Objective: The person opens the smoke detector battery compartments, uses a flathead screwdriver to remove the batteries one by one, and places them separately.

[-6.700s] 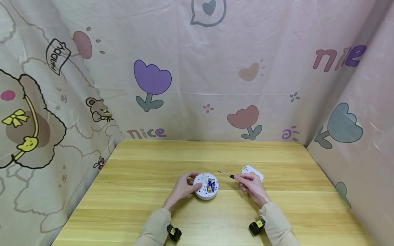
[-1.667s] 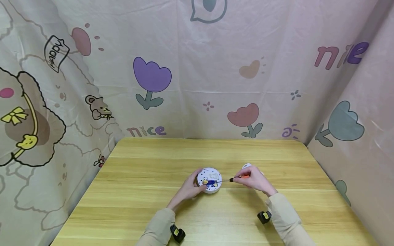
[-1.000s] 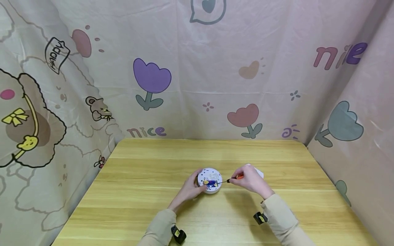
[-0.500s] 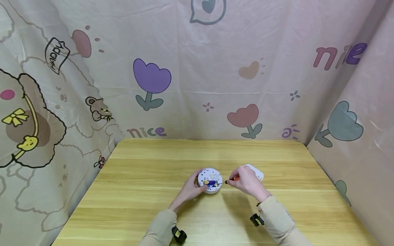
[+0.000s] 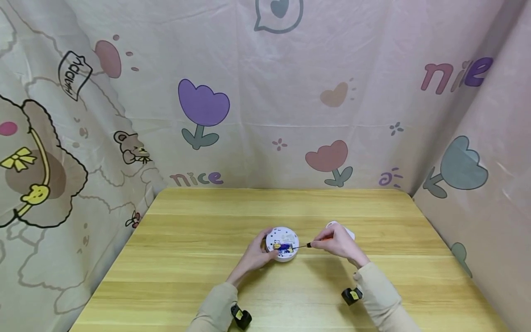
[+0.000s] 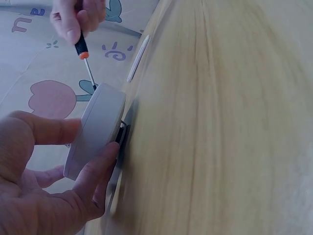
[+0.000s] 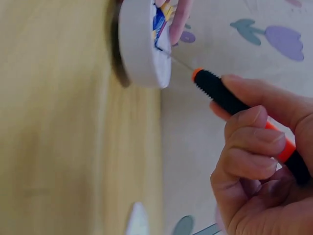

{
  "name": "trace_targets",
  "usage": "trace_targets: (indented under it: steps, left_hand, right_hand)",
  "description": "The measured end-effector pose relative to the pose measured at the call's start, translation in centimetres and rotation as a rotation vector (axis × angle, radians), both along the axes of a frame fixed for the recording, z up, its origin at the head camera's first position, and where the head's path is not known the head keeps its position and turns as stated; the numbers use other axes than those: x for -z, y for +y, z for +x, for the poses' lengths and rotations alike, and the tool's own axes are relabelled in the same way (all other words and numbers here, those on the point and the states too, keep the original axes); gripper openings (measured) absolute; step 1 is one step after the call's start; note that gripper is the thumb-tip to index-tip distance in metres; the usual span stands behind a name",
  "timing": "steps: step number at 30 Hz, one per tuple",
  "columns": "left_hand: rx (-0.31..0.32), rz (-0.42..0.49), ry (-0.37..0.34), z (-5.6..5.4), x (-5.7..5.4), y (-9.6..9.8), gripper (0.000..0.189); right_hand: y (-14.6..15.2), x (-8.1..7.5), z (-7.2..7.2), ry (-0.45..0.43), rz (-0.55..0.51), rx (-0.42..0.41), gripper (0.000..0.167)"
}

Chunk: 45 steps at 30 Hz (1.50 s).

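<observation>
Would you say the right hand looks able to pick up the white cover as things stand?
Probably not: the right hand grips the screwdriver, though nothing else seems to block the white cover, lying nearby on the table.

Screwdriver (image 7: 217,92), device (image 5: 285,236), plate (image 6: 139,58): one each.

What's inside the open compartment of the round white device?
Blue-and-yellow batteries sit in the round white device, with the tip of the screwdriver at them. The left hand covers one corner; what lies beneath it and under the batteries can't be seen.
</observation>
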<state>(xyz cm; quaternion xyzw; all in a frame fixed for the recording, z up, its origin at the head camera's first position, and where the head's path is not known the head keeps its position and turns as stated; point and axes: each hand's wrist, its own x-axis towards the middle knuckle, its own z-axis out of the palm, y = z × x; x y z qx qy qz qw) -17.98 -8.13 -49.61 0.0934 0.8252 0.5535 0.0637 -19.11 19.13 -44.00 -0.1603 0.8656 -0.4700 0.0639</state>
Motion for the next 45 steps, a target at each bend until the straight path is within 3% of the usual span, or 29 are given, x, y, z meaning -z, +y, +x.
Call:
trace_targets:
  steps: [6,16,22,45]
  left_hand:
    - [0.005,0.023,-0.002,0.0,0.0,-0.1,0.077]
    - [0.005,0.035,-0.006,0.0,0.0,-0.1,0.075]
    - [0.002,0.044,-0.020,-0.1,-0.1,-0.2,0.076]
    - [0.002,0.047,-0.041,0.0,-0.2,-0.1,0.080]
  right_hand:
    - [1.1,1.8,-0.2,-0.197,-0.178,0.020,0.026]
    - [2.1,4.5,-0.5,-0.275,-0.312,0.029,0.025]
    - [2.5,5.1,-0.5,-0.326,-0.411,0.024,0.007]
    - [2.8,5.1,-0.5,-0.343,-0.405,0.031,0.007]
